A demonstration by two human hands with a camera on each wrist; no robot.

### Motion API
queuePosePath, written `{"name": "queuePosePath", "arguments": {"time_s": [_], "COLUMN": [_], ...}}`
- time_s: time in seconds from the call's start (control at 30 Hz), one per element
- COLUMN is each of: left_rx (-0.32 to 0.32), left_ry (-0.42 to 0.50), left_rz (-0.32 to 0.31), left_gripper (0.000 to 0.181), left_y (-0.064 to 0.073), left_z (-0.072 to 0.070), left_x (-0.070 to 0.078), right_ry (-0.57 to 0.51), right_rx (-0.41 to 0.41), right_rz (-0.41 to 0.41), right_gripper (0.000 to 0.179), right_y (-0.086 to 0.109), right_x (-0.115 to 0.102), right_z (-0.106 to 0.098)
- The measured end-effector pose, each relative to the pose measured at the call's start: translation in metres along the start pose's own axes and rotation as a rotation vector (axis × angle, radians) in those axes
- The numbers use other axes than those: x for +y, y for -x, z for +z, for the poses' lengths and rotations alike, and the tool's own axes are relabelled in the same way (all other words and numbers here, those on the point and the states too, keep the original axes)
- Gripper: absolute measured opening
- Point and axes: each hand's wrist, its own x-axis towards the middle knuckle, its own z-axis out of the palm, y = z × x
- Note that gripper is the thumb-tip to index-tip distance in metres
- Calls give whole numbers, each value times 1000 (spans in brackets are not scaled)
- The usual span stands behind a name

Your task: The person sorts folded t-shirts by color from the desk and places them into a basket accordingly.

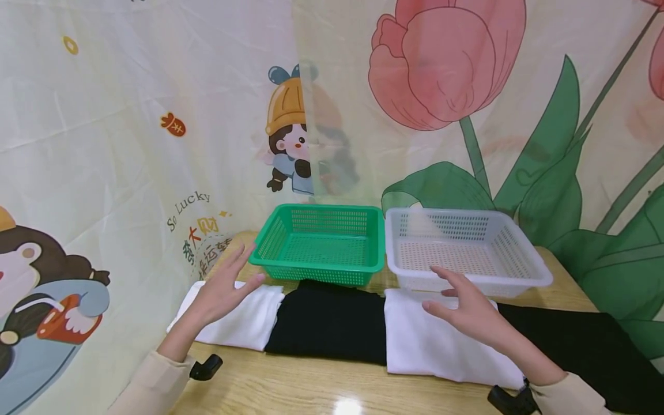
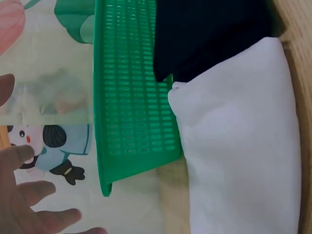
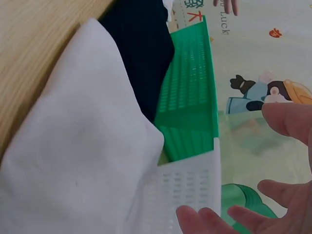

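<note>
My left hand (image 1: 222, 293) hovers over the left white folded cloth (image 1: 236, 327), fingers spread and nothing in them. In the left wrist view, its fingers (image 2: 39, 192) stand apart beside the green basket (image 2: 139, 102). My right hand (image 1: 471, 310) is held above another white folded cloth (image 1: 420, 343), its fingers loosely extended and holding nothing. A black folded cloth (image 1: 332, 323) lies between the two white ones. Farther right is a second black cloth (image 1: 581, 346), partly covered by my right forearm. The four-sided white basket (image 1: 513, 281) stands behind the right hand.
The green and white baskets stand side by side at the back of the wooden table (image 1: 290, 386), behind the row of cloths. A printed curtain (image 1: 129, 173) hangs directly behind and to the left. Both wrists carry small black devices (image 1: 206, 367).
</note>
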Motion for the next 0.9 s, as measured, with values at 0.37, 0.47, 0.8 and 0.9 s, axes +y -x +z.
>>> {"name": "queuePosePath", "arguments": {"time_s": [0.37, 0.47, 0.8, 0.9], "left_rx": [-128, -183, -393, -435], "left_ry": [254, 320, 689, 759], "left_rz": [-7, -35, -192, -229], "left_gripper": [69, 69, 71, 72], "left_y": [7, 8, 6, 5], "left_z": [15, 18, 27, 32], "left_x": [-7, -7, -7, -6], "right_ry": [-419, -508, -775, -823], "right_rx": [-221, -251, -343, -369], "right_rz": [241, 260, 342, 365], "right_gripper": [88, 85, 80, 82], "right_y": [-8, -10, -17, -19], "right_x": [-7, -7, -15, -18], "right_z": [31, 38, 55, 60]}}
